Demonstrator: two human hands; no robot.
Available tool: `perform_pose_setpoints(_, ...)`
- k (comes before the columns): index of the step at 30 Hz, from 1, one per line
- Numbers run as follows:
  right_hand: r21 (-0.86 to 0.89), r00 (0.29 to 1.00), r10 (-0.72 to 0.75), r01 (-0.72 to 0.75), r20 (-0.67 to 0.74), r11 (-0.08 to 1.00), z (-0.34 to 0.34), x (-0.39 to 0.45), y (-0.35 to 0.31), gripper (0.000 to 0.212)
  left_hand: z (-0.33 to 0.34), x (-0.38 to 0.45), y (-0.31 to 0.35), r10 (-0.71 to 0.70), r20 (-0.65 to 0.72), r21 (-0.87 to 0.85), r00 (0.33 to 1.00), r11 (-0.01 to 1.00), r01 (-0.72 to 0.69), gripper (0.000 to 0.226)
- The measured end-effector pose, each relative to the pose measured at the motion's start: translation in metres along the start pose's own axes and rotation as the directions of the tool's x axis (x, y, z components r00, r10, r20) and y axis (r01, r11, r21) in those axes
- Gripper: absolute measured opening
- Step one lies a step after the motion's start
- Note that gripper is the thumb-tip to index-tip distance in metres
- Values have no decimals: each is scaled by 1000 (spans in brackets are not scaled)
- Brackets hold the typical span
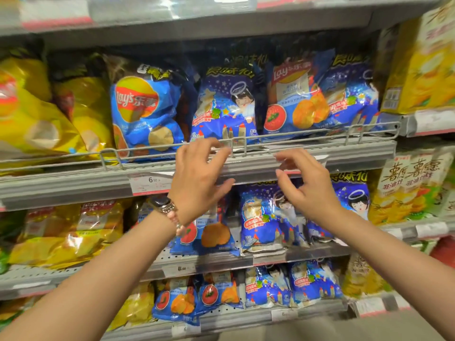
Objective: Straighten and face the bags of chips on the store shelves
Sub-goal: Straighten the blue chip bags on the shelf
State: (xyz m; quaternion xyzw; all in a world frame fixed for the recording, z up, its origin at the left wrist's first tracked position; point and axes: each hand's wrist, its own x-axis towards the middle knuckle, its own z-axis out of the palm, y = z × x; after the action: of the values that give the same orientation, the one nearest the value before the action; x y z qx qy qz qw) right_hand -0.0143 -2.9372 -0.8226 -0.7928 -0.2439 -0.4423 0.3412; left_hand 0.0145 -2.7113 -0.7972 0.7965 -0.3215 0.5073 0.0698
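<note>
Blue chip bags stand behind the wire rail of the upper shelf: a Lay's bag, a starry bag with a haloed cartoon figure, and a tomato-flavour Lay's bag that leans left. My left hand, with a watch on its wrist, hovers in front of the rail, fingers spread and holding nothing. My right hand is raised beside it, fingers curled apart and empty, in front of the shelf's price strip. Neither hand touches a bag.
Yellow chip bags fill the left of the upper shelf and a yellow pack stands at right. Lower shelves hold more blue bags and yellow ones. A price tag reading 6.50 sits on the shelf edge.
</note>
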Motion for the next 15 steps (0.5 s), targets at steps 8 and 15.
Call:
perform_pose_setpoints(8, -361, 990, 48, -92, -130, 928, -8, 94, 9, 63, 3, 57, -18, -243, 443, 150, 863, 969, 196, 126)
perform_pose_setpoints(15, -619, 987, 160, -127, -2, 775, 15, 116, 24, 74, 16, 54, -38, -258, 480, 167, 838, 965, 202, 128)
